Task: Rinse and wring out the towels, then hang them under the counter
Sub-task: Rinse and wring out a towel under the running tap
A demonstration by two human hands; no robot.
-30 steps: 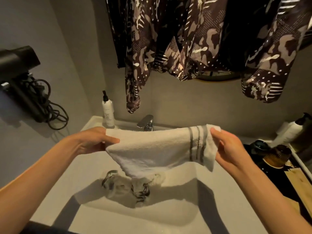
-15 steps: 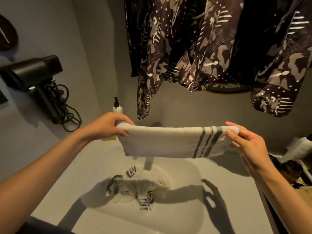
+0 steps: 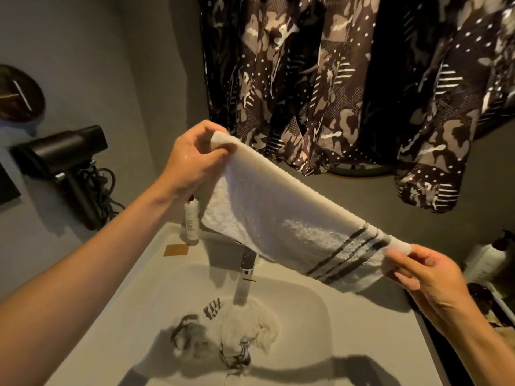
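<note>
Stretched flat and level half a second ago, the striped towel (image 3: 281, 227) now slopes, the left hand (image 3: 192, 162) pinching its raised corner, the right hand (image 3: 429, 277) pinching the low striped end. I judge it wrung, ready for hanging. Beneath both hands, more towels (image 3: 239, 330) soak in the sink (image 3: 348, 316) under the running faucet (image 3: 246, 260); hanging patterned fabric (image 3: 334, 93) crowds beyond the left hand.

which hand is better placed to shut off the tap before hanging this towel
Right, probably. The right hand holds the towel low, near the tap; the left hand is raised higher and farther from it.
</note>
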